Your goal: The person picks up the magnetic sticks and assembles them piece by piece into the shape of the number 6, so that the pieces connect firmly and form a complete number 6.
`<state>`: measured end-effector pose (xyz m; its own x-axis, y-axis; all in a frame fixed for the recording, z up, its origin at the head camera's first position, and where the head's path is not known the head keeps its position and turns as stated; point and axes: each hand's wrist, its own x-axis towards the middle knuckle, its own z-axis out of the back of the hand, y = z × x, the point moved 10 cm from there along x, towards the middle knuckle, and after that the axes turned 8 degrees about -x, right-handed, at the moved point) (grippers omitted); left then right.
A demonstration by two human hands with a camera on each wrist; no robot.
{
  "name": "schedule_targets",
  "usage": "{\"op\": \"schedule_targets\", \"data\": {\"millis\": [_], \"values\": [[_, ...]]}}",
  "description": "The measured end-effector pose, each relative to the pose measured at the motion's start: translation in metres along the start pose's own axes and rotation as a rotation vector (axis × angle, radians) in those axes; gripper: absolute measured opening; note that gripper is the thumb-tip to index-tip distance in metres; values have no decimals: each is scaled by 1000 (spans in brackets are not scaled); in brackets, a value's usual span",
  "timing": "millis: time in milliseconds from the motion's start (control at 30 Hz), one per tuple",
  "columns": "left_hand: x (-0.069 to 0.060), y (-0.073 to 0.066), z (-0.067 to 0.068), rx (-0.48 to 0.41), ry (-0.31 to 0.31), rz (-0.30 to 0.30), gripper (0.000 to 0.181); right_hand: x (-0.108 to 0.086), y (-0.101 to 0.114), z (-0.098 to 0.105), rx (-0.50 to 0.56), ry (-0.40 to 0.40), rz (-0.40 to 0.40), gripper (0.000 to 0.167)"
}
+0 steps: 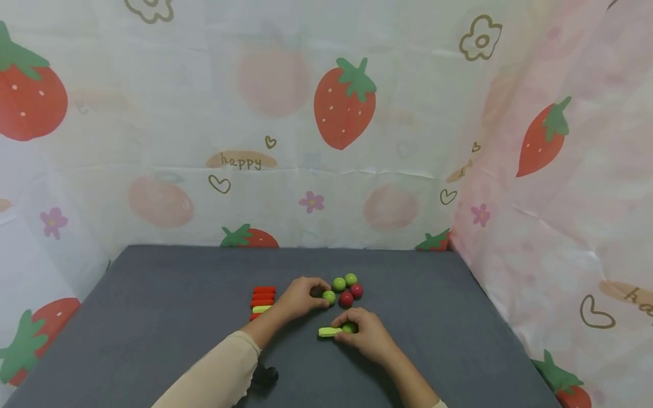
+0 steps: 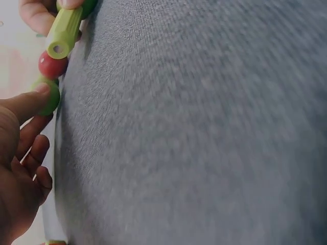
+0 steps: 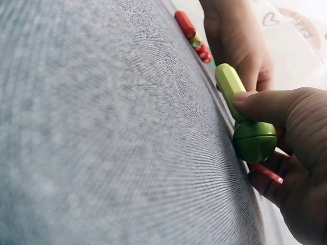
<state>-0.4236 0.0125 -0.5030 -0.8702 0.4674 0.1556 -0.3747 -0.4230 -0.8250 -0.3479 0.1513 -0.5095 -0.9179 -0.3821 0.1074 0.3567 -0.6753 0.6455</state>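
So on this dark grey surface (image 1: 168, 317) there's a person with both hands busy. The right hand (image 1: 369, 335) has a narrow grip on a yellow-green stick (image 1: 329, 332), thumb pressed along its side, with the bare end aimed at about 9 o'clock and a green ball (image 1: 350, 327) at its 3 o'clock end. Up at 10 o'clock from there, the left hand (image 1: 300, 297) is pinching another green ball (image 1: 329, 297) between thumb and finger, so that grip's pretty narrow too. Right beside that pinched one, at 3 o'clock, sits a red ball (image 1: 346, 300), a second red one (image 1: 356, 290) is just past it towards 2, and two more green balls (image 1: 344, 281) sit around 1 to 2 o'clock. Over at 9 o'clock from the left hand, a row of sticks (image 1: 263, 296) lies side by side, mostly red with one yellow-green, partly hidden by the wrist. Strawberry-print cloth (image 1: 306, 124) hangs at 12 o'clock behind everything and wraps round towards 3.
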Motion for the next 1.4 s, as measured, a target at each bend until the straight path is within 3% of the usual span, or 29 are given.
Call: {"op": "schedule_targets", "data": {"millis": [367,567,933,1400], "values": [[-28,-12,29,21,-31,50,29,1,-1,-1,-2,5,-4,17],[-48,-12,37,24,-32,71,28,0,3,0,-16,-16,17,16],[-78,-4,37,17,-8,97,30,0,5,2,-22,-27,15,17],[-94,-4,27,21,-1,100,28,-1,6,1,-35,-30,19,17]]}}
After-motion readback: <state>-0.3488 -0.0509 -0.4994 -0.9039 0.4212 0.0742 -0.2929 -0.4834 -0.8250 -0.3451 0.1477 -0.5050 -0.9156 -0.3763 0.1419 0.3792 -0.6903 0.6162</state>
